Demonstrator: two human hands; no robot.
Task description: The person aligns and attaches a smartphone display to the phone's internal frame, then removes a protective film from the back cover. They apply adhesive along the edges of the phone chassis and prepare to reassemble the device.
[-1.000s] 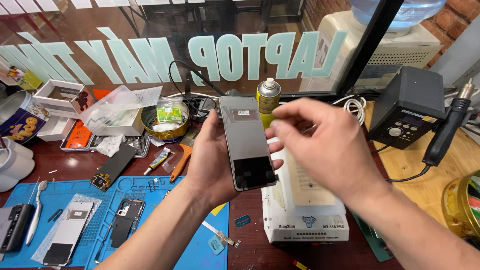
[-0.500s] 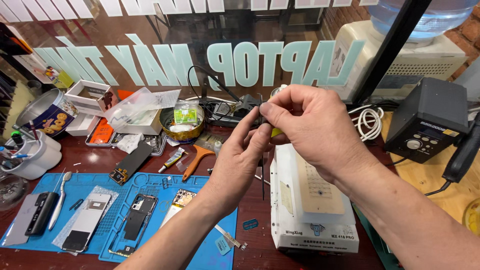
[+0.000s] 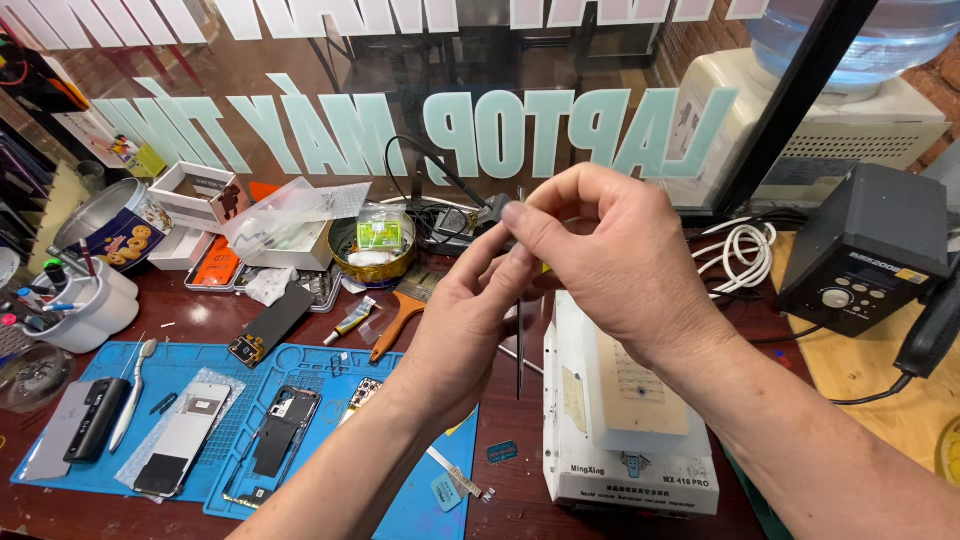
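Turned edge-on since a second ago, the phone [image 3: 519, 300] now shows only as a thin dark sliver hanging between both hands. Left hand [image 3: 468, 330] pinches it from below, fingers closed on its upper part; right hand [image 3: 610, 255] covers the top, fingertips [image 3: 515, 215] pressed together on it. Both hover above the white heating plate [image 3: 625, 400], near the brush [image 3: 400, 310]. Farther left, a blue mat [image 3: 300, 370] carries a phone frame [image 3: 275, 440] and a screen [image 3: 185, 440]. A grey station [image 3: 865, 260] sits far right.
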